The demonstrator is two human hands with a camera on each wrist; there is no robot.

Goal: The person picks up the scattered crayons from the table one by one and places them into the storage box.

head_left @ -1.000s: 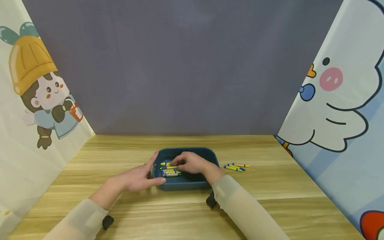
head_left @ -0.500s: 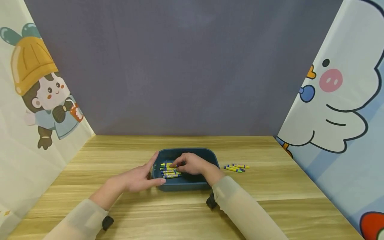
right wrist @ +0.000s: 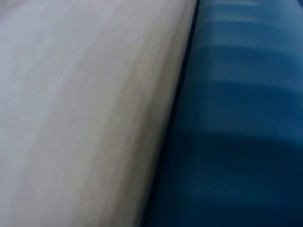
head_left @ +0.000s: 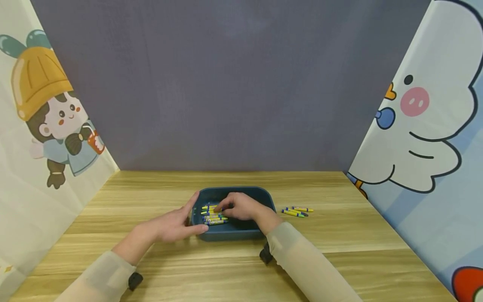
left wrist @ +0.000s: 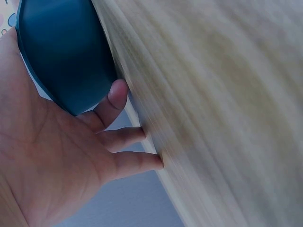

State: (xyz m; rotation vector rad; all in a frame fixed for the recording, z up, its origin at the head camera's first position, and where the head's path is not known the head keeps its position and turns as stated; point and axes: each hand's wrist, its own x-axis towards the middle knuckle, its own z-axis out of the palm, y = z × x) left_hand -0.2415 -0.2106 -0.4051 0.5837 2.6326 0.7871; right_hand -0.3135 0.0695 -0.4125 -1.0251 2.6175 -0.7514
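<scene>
A dark blue plastic tray (head_left: 241, 236) stands on the wooden table, with several yellow crayons (head_left: 216, 222) lying side by side in its left half. My left hand (head_left: 173, 224) spreads around the tray's left end, its thumb over the near rim. The left wrist view shows fingers (left wrist: 111, 106) against the tray's outer wall (left wrist: 66, 56) and on the tabletop. My right hand (head_left: 243, 206) reaches inside over the right part, thumb and forefinger pinching a crayon (head_left: 209, 213) of the row. In the right wrist view only the tray wall (right wrist: 236, 118) and table show; the fingers are hidden.
A few more crayons (head_left: 294, 212) lie loose on the table (head_left: 339, 226) right of the tray. Behind the table rises a grey backdrop (head_left: 241, 92), with cartoon-printed panels on both sides.
The crayon at the right fingertips and those beside it have shifted slightly within the row. Both hands and the tray keep nearly the same place.
</scene>
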